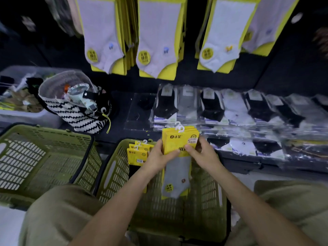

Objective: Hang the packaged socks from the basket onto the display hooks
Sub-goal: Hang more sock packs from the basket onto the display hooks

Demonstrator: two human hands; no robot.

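Shop: packaged socks (104, 32) hanging on display wall (284, 68).

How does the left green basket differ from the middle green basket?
The left basket shows only its bare slotted floor, while the middle basket has yellow sock packs standing along its far left side. The left hand and right hand hold a stack of packs over the middle basket; nothing is held over the left basket. Both are olive-green slotted plastic.

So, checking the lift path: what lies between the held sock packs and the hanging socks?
Head view: bagged socks lie flat between the held packs and hanging socks.
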